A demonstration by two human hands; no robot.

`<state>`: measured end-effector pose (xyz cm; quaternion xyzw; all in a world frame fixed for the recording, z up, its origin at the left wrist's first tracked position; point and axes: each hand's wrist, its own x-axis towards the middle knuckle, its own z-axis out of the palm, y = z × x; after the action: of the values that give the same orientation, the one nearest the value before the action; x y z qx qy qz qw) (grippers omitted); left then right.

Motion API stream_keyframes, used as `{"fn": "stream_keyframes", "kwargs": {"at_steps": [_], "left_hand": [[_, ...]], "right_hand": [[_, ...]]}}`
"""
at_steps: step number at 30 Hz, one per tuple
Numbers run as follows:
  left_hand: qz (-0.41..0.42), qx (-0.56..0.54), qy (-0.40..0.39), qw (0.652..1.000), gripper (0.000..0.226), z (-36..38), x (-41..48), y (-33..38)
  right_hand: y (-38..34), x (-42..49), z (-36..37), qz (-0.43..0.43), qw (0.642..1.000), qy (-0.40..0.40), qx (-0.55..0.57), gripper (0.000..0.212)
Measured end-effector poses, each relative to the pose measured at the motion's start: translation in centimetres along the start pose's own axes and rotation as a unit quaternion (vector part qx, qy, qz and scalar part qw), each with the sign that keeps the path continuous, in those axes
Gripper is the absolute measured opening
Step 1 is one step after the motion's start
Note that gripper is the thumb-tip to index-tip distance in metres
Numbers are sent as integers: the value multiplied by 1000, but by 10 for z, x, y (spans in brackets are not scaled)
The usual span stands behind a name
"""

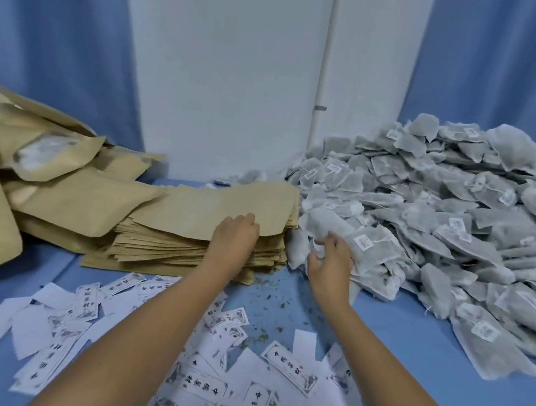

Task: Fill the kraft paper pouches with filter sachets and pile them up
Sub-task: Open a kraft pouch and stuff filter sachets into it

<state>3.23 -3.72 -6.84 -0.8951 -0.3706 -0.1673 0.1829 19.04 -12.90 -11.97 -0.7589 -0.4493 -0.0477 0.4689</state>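
left hand (235,239) on top of the kraft pouch stack (184,225), grip curled onto the top pouch. right hand (330,263) just right of the stack, grip pinching a sachet (324,222) at the sachet heap (446,221) edge. filled pouches (56,180) piled left of the stack.

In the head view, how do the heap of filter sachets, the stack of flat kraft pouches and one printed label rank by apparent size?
1. heap of filter sachets
2. stack of flat kraft pouches
3. printed label, the smallest even though it lies nearest the camera
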Motion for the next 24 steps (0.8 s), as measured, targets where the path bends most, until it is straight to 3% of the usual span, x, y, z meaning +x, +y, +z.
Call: {"fn": "stream_keyframes", "kwargs": {"at_steps": [2,6,8,9,11,13,15,17,19,21,24], "left_hand": [[43,-38,58,997,8,-10,-18,-2],[204,-127,177,954,16,-27,-60,-4],[266,-164,141,939,12,-33,-81,-9],[269,-198,98,938,16,-37,-91,-11],[186,-293,14,938,30,-40,-105,-12],[61,-355,-8,933,33,-40,-109,-4],[-29,-317,-38,947,42,-38,-104,9],[-91,-270,-79,955,48,-33,-99,21],[-158,-294,-113,936,51,-24,-96,28],[-215,-345,-115,906,49,-17,-92,31],[-271,-428,-96,857,42,-9,-82,32]], "right_hand": [[-25,-10,-1,15,982,-18,189,18],[-60,-13,0,158,912,-100,366,26],[-61,-19,-2,209,878,-108,417,18],[-60,-26,-5,206,886,-116,399,14],[-57,-43,-9,168,896,-153,381,12],[-59,-63,-10,152,872,-219,410,13],[-58,-76,-7,156,857,-254,420,17],[-58,-84,-2,157,870,-252,395,19],[-56,-91,1,189,859,-249,406,25],[-54,-94,5,232,821,-250,458,37],[-51,-95,8,228,789,-284,495,32]]}}
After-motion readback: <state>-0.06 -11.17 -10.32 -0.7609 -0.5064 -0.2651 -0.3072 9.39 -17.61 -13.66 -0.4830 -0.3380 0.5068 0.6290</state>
